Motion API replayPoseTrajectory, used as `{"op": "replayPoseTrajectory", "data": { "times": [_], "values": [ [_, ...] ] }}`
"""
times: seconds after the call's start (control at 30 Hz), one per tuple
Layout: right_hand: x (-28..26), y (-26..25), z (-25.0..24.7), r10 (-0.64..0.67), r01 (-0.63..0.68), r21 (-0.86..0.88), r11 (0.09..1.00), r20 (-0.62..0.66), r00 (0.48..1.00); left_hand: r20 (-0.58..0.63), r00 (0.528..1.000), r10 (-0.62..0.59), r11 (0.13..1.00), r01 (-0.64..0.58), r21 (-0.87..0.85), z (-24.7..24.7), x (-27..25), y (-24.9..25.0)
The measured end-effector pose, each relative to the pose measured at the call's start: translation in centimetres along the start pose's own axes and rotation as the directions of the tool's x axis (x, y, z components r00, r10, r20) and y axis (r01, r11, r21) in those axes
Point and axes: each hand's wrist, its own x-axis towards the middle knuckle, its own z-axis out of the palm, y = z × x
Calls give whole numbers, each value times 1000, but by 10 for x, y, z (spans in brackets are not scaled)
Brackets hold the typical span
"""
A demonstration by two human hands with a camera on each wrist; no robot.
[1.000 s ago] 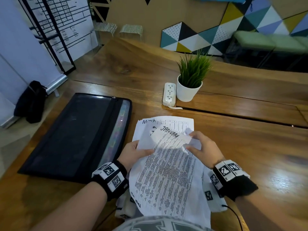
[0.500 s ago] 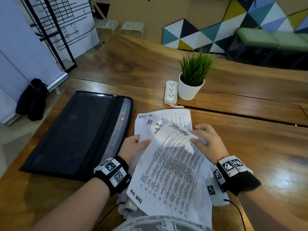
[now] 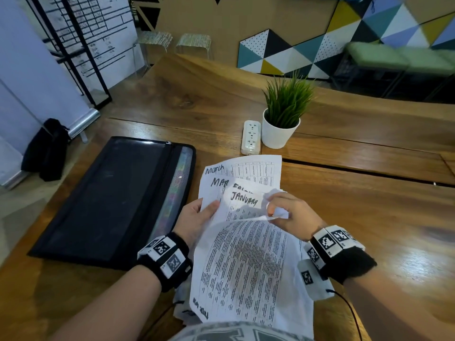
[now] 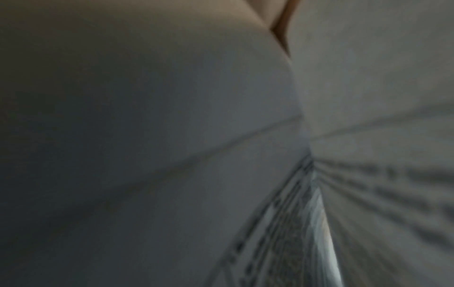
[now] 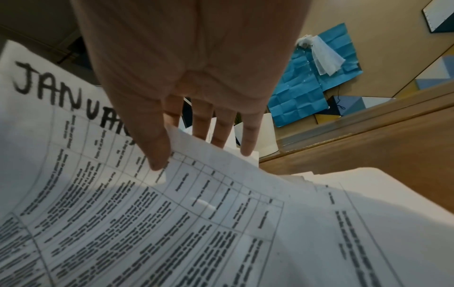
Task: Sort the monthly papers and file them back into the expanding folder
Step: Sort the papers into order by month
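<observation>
A fan of white printed papers (image 3: 246, 262) is held over the table's near edge. The top sheets bear handwritten labels: "JANUARY" (image 3: 243, 200), "MAR" and "March" (image 3: 214, 170). My left hand (image 3: 197, 217) grips the stack's left edge, thumb on top. My right hand (image 3: 288, 212) pinches the upper right corner of a sheet, thumb (image 5: 154, 147) on the paper and fingers behind it. The black expanding folder (image 3: 110, 200) lies flat on the table to the left, its coloured pockets showing along the right side. The left wrist view shows only blurred paper (image 4: 172, 155).
A white potted plant (image 3: 280, 124) and a white power strip (image 3: 251, 137) stand just beyond the papers on the wooden table (image 3: 369, 217). A black bag (image 3: 46, 148) sits on the floor at left. Stools and a patterned wall lie beyond.
The top sheet's upper part has been peeled toward me by my right hand, baring another "JANUARY" sheet beneath. Both hands stay on the stack.
</observation>
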Motion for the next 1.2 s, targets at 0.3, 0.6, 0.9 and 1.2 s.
{"op": "replayPoseTrajectory", "data": {
  "times": [0.3, 0.6, 0.9, 1.2],
  "values": [
    [-13, -4, 2, -18, 19, 25, 1000, -11, 1000, -50, 999, 9, 998, -5, 67, -4, 1, -4],
    [0, -11, 4, 99, -98, -27, 995, 16, 995, 26, 999, -23, 999, 22, 37, -1, -6, 3],
    [-6, -10, 0, -64, 61, -36, 997, -76, 995, 57, 997, 50, 997, -53, 54, -4, -7, 2],
    [4, -10, -14, 82, -113, -120, 986, -238, 968, 130, 991, -39, 994, 25, 109, -3, -9, -3]
  ]
}}
